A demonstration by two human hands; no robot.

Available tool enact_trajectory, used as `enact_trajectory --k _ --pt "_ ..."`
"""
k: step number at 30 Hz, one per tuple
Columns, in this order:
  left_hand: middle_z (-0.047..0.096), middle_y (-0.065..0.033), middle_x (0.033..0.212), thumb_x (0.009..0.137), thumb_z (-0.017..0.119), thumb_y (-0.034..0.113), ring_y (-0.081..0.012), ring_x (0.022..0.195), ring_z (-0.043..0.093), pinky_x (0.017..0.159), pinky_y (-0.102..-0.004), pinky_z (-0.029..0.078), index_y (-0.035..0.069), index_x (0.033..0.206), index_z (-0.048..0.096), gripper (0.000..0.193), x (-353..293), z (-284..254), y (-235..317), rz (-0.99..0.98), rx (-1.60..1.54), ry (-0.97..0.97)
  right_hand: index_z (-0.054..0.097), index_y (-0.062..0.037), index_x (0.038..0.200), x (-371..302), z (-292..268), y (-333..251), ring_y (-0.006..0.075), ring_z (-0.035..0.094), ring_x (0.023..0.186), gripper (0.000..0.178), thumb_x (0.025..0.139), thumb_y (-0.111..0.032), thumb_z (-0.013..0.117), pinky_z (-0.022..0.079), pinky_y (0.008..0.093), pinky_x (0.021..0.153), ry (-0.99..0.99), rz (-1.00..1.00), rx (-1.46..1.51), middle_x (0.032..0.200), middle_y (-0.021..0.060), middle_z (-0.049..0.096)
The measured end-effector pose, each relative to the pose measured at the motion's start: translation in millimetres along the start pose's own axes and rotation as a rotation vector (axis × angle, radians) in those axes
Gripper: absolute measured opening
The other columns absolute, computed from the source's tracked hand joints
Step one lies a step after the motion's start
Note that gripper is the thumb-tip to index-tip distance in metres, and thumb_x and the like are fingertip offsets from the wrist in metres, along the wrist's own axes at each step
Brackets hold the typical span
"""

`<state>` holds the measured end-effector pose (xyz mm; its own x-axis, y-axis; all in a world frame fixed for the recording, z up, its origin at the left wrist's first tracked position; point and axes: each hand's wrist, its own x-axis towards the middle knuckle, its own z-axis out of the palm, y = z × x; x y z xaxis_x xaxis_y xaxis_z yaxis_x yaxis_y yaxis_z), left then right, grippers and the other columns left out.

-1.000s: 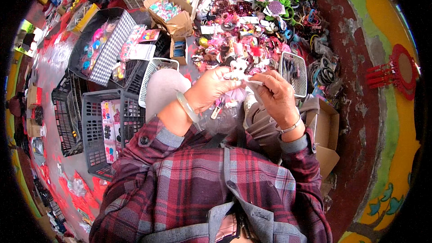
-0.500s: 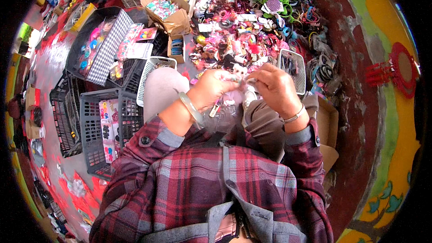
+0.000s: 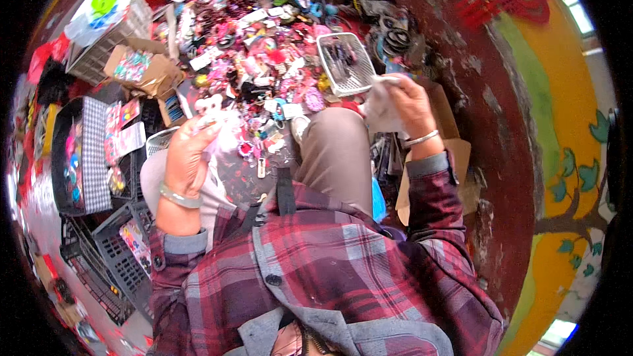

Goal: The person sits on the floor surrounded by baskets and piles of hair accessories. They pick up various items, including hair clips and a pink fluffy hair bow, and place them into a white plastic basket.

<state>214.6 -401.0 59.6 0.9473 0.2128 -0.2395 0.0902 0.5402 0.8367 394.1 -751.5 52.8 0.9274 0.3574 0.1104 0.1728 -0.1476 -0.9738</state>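
Observation:
Pinched in the fingers of my left hand (image 3: 188,158) is a small white bear-shaped hair ornament (image 3: 210,104) with pale pink sheer material (image 3: 228,130) hanging beside it. Out to the right, my right hand (image 3: 412,105) grips a crumpled, see-through plastic bag (image 3: 382,111), which droops below the fingers. The two hands are well apart, each above a knee. Between and beyond them spreads a heap of colourful hair accessories (image 3: 264,59), mostly pink and red.
A white basket (image 3: 356,87) with dark items stands right of the heap. A cardboard box (image 3: 455,158) lies by my right leg. On the left are an open small carton (image 3: 155,82), a checked bin (image 3: 99,158) and a dark plastic crate (image 3: 119,240).
The hands were together before my chest and have separated. My left hand went left with the bear ornament, my right hand right with the plastic bag. The view has turned rightward.

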Motion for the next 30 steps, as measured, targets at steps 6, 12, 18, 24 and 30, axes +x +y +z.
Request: enact_trajectory --k 6,12,18,24,30 --pt "0.061 -0.0103 0.099 0.08 0.055 -0.001 -0.0169 0.09 0.058 0.082 -0.0275 0.045 -0.004 0.104 0.055 0.025 4.7 8.4 -6.0 -0.061 0.001 -0.039 0.061 -0.0009 0.1 -59.7 -149.9 68.6 0.0095 0.056 0.079 0.019 0.084 -0.007 0.051 0.045 0.022 0.07 0.383 0.167 -0.106 0.087 0.0009 0.061" --pt "0.061 -0.0115 0.101 0.08 0.054 0.001 -0.0187 0.091 0.059 0.083 -0.0304 0.046 -0.005 0.106 0.054 0.027 7.5 9.9 -13.5 -0.07 0.02 -0.067 0.065 -0.0058 0.097 -78.5 -192.1 130.9 0.0094 0.058 0.08 0.018 0.083 -0.01 0.054 0.046 0.0244 0.072 0.604 0.049 -0.592 0.09 0.0021 0.065" --pt "0.06 -0.009 0.098 0.078 0.058 -0.001 -0.0156 0.088 0.059 0.079 -0.0272 0.046 -0.002 0.105 0.054 0.028 1.6 21.4 -12.1 -0.071 0.038 -0.019 0.065 -0.0047 0.091 -119.8 -167.2 221.4 0.0313 0.06 0.09 0.023 0.073 -0.011 0.053 0.047 0.0351 0.076 -0.101 0.499 -1.222 0.093 0.0215 0.06" --pt "0.06 -0.0112 0.101 0.075 0.06 -0.001 -0.0185 0.092 0.059 0.083 -0.0291 0.046 -0.004 0.11 0.05 0.037 -0.7 31.1 -2.7 -0.126 -0.091 -0.07 0.066 -0.0044 0.072 -61.4 -88.2 101.4 0.039 0.058 0.072 0.025 0.075 -0.027 0.056 0.047 0.0454 0.064 0.11 0.312 -1.362 0.078 0.0218 0.06" --pt "0.059 -0.0112 0.105 0.078 0.059 0.002 -0.0191 0.094 0.058 0.084 -0.0301 0.046 -0.002 0.117 0.048 0.041 -14.1 25.4 0.2 -0.08 -0.072 -0.166 0.055 -0.0014 0.113 3.4 82.2 -60.2 0.014 0.056 0.09 0.039 0.082 -0.025 0.062 0.045 0.0269 0.077 -0.295 0.188 0.131 0.102 0.0043 0.06"
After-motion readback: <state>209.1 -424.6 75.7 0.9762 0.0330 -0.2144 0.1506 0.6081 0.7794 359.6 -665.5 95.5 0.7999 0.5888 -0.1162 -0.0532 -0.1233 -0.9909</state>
